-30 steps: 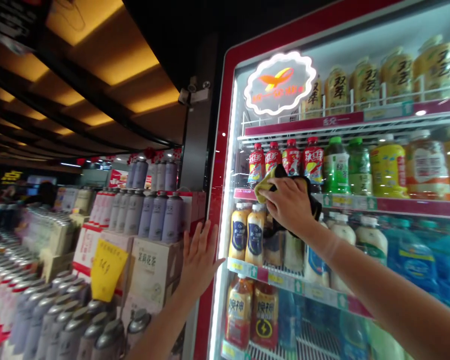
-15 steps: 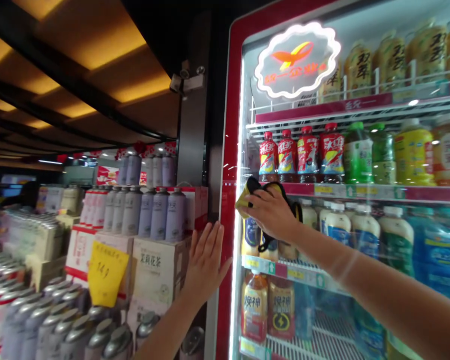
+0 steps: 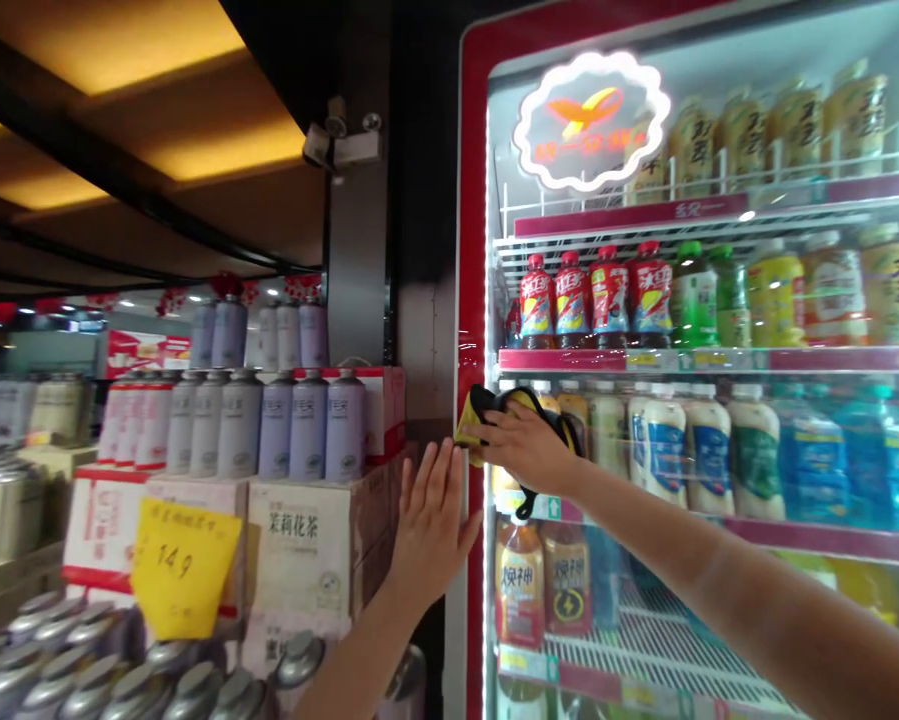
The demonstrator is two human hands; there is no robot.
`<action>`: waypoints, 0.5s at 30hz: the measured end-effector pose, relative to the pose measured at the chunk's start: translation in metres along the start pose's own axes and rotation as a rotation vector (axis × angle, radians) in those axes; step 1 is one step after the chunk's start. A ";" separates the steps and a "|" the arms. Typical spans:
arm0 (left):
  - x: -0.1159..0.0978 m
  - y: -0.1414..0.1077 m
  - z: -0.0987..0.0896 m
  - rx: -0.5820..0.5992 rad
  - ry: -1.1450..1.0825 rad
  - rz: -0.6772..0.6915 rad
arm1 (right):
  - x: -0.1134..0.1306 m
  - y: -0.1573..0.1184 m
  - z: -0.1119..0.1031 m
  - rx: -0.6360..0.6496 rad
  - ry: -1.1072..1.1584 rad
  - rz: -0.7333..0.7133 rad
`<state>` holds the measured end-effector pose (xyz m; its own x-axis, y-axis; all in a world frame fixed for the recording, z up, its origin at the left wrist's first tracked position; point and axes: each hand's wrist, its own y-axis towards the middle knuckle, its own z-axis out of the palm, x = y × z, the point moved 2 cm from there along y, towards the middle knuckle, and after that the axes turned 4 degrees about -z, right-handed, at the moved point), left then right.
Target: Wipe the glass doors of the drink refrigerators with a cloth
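Observation:
My right hand [image 3: 528,443] presses a yellow and black cloth [image 3: 476,412] against the left side of the glass door of a drinks fridge [image 3: 470,220]. Part of the cloth reaches over the door's red frame, and a black loop of it hangs below my palm. My left hand [image 3: 435,525] is open, its fingers stretched upward, at the outer left edge of the fridge. It holds nothing; whether the palm touches the frame I cannot tell. Behind the glass, red-labelled bottles [image 3: 571,300] stand on a shelf above my right hand.
Lilac and grey bottles [image 3: 310,425] stand on stacked cartons [image 3: 299,545] left of the fridge. A yellow price sign [image 3: 186,568] hangs before them. More silver-capped bottles [image 3: 138,690] fill the lower left. A lit ring sign [image 3: 591,122] glows on the fridge door.
My right hand and the cloth have moved slightly left and down, onto the door's frame. My left hand has stayed at the fridge's edge. The view has shifted a little.

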<state>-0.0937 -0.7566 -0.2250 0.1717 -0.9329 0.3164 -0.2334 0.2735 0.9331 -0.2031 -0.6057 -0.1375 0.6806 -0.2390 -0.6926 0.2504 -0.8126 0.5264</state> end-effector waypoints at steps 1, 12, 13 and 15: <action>0.002 0.000 -0.002 0.001 0.003 0.016 | -0.005 0.004 -0.004 0.007 -0.012 0.001; 0.015 0.015 0.001 -0.017 -0.047 0.093 | -0.090 0.101 -0.055 -0.191 -0.199 0.462; 0.015 0.014 0.002 -0.025 -0.057 0.077 | -0.080 0.094 -0.048 -0.183 -0.198 0.449; 0.015 0.012 0.004 -0.045 -0.071 0.062 | -0.054 0.072 -0.030 -0.135 -0.188 0.371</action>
<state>-0.0976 -0.7680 -0.2099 0.0898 -0.9278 0.3621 -0.1982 0.3397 0.9194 -0.2014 -0.6357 -0.0470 0.6077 -0.6043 -0.5153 0.1088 -0.5793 0.8078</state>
